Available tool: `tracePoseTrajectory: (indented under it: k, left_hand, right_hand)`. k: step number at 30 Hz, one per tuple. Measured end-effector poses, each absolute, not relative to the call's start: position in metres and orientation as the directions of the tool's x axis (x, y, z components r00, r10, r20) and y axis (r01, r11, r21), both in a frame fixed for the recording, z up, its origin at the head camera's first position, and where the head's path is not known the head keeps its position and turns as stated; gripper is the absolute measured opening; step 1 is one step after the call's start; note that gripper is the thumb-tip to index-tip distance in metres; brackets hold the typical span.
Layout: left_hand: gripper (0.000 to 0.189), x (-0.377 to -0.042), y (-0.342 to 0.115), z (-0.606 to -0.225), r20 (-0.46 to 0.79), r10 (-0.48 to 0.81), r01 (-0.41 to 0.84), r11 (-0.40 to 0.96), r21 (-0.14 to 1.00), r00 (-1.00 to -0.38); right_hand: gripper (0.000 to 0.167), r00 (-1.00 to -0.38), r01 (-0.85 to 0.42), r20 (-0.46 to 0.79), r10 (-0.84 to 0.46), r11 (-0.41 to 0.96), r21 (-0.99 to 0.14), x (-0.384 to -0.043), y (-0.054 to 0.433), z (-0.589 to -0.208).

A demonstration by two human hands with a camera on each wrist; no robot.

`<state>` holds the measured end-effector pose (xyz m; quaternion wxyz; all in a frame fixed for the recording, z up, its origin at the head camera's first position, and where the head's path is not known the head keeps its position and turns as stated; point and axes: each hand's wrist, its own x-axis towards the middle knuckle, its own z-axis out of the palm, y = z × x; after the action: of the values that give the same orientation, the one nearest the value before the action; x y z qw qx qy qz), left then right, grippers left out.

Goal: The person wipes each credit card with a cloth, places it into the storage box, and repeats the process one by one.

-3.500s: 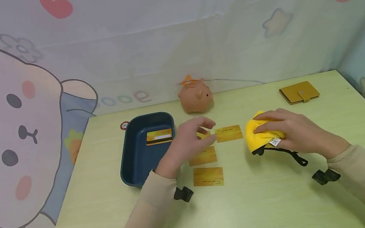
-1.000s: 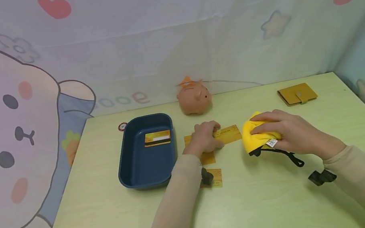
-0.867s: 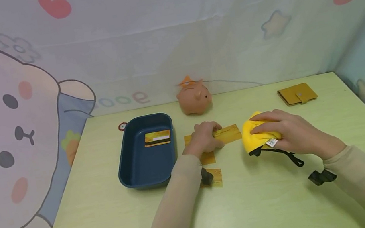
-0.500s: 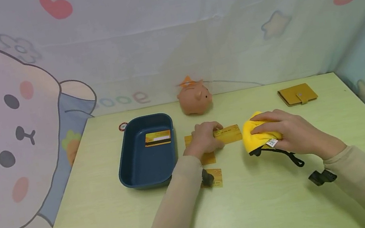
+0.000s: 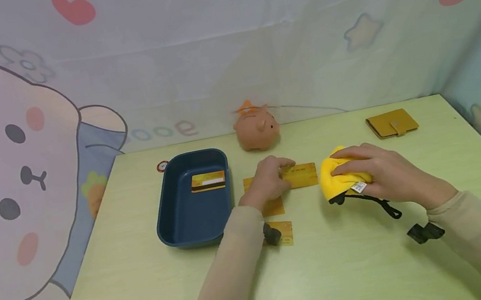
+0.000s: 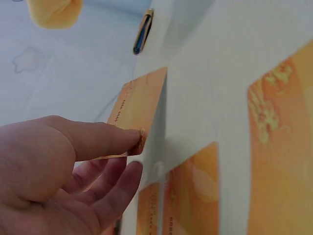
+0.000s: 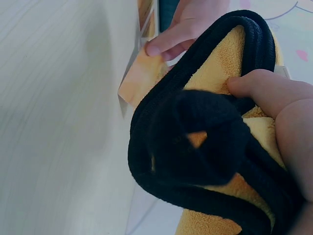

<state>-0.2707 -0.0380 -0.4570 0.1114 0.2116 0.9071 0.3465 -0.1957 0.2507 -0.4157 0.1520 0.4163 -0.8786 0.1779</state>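
Note:
Between thumb and fingers, my left hand [image 5: 269, 181] pinches a gold bank card [image 5: 302, 175]. The left wrist view shows this card [image 6: 139, 105] tilted, with a shadow on the table beside it. My right hand [image 5: 392, 174] grips a bunched yellow cleaning cloth [image 5: 337, 178] with black edging and a black hanging loop [image 5: 392, 210], to the right of the card. In the right wrist view the cloth [image 7: 215, 68] hides part of the card [image 7: 142, 76]. More gold cards lie under and near my left arm, among them a lower one [image 5: 284, 233], partly covered.
A dark blue tray [image 5: 167, 227] stands left of my left hand, with one gold card [image 5: 207, 179] inside. Behind are a pink piggy bank [image 5: 255, 131] and a red-and-white round chip [image 5: 162, 166]. A mustard wallet [image 5: 390, 123] lies at the back right of the table [image 5: 348, 270].
My left hand has come down and right from above the cards and taken hold of the right-hand card, which has since shifted in tilt. My right hand keeps the cloth in nearly the same place.

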Motion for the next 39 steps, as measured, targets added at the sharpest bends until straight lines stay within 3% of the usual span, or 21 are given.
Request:
tracePoseTrajectory:
  k: [6,13,25,30,39]
  left_hand:
    - [0.049,-0.265,-0.043,-0.451,-0.04,0.434,0.234,0.558,0.796,-0.9]
    - [0.041,-0.256,-0.046,-0.445,-0.023,0.37,0.179,0.502,0.846,-0.929]
    - [0.034,-0.233,-0.053,-0.435,-0.126,0.244,-0.021,0.394,0.919,-0.962]
    - [0.032,-0.223,-0.057,-0.431,-0.165,0.239,-0.094,0.281,0.955,-0.957]
    - [0.039,-0.212,-0.071,-0.436,-0.114,0.254,-0.08,0.141,0.987,-0.96]
  right_hand:
    - [0.05,-0.607,-0.786,0.417,-0.677,0.59,-0.186,-0.196,0.248,-0.416]
    - [0.05,-0.605,-0.789,0.416,-0.679,0.584,-0.194,-0.196,0.245,-0.416]
    - [0.049,-0.587,-0.805,0.414,-0.696,0.557,-0.205,-0.199,0.235,-0.417]
    - [0.049,-0.587,-0.806,0.414,-0.696,0.549,-0.219,-0.2,0.231,-0.417]
    - [0.049,-0.571,-0.819,0.432,-0.698,0.523,-0.237,-0.207,0.223,-0.419]
